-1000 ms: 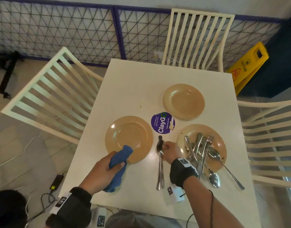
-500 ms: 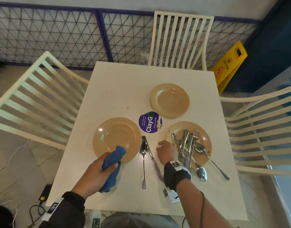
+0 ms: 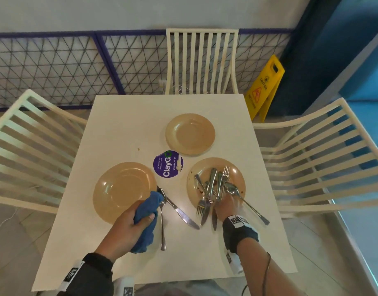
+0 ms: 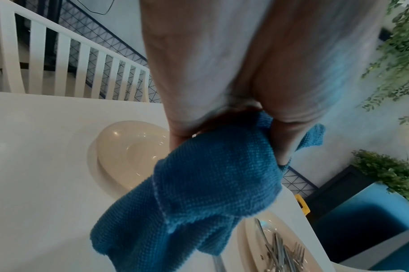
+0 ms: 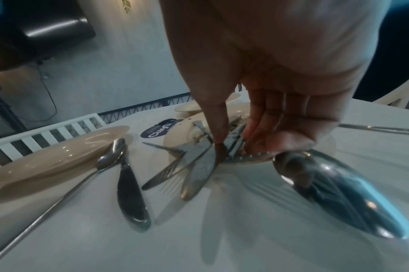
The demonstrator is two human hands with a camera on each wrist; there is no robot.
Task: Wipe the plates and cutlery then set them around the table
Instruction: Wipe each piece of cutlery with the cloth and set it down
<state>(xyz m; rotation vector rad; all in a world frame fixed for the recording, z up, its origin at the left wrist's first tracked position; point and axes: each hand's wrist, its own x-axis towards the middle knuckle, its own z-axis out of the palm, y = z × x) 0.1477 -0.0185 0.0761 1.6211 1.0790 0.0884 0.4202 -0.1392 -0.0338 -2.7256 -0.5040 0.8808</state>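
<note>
Three tan plates sit on the white table (image 3: 124, 124): a near-left plate (image 3: 119, 189), a far plate (image 3: 190, 133) and a right plate (image 3: 239, 178) that holds a pile of cutlery (image 3: 213, 184). My left hand (image 3: 132, 221) grips a blue cloth (image 3: 147, 227) at the near-left plate's edge; the cloth (image 4: 210, 184) fills the left wrist view. A spoon (image 3: 162, 223) and a knife (image 3: 181, 212) lie on the table between the hands. My right hand (image 3: 226, 205) is in the pile, with thumb and fingers (image 5: 256, 132) pinching several handles of the cutlery (image 5: 236, 139).
A round purple ClayGo sticker (image 3: 167, 164) marks the table's middle. White slatted chairs stand on the left (image 3: 34, 142), at the far side (image 3: 202, 60) and on the right (image 3: 316, 157). A yellow caution sign (image 3: 265, 86) stands on the floor at the back right.
My right hand has let go of the knife beside the spoon and moved right into the cutlery pile. The left hand still holds the cloth by the near-left plate.
</note>
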